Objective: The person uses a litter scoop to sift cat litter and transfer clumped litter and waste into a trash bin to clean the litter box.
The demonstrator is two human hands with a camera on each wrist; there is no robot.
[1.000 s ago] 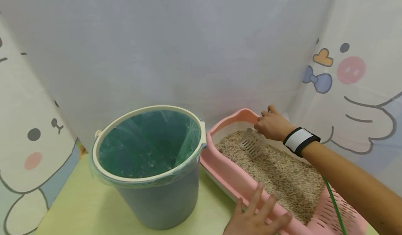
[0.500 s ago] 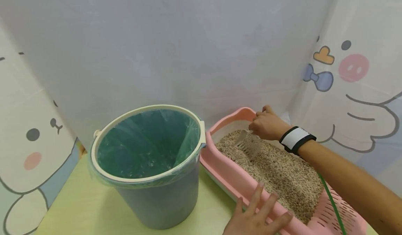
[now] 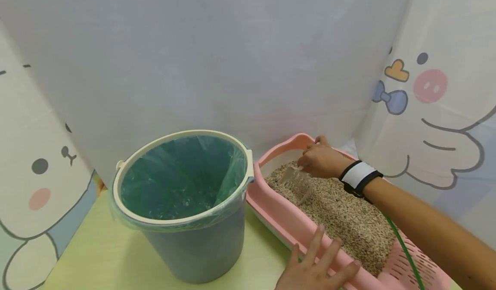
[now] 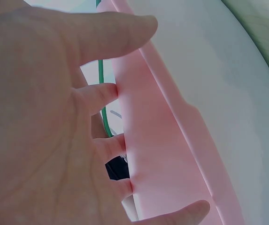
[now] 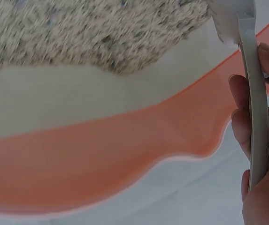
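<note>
Beside the lined bucket (image 3: 182, 199), a person's right hand (image 3: 319, 160) grips a white slotted scoop (image 3: 296, 180), its blade dug into the litter (image 3: 341, 216) at the far end of the pink litter tray (image 3: 279, 216). Left hand (image 3: 315, 270), fingers spread flat, presses on the tray's near rim.

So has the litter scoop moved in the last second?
Yes. The scoop in the right hand has moved left and down into the litter, toward the pink tray's bucket-side rim.
</note>
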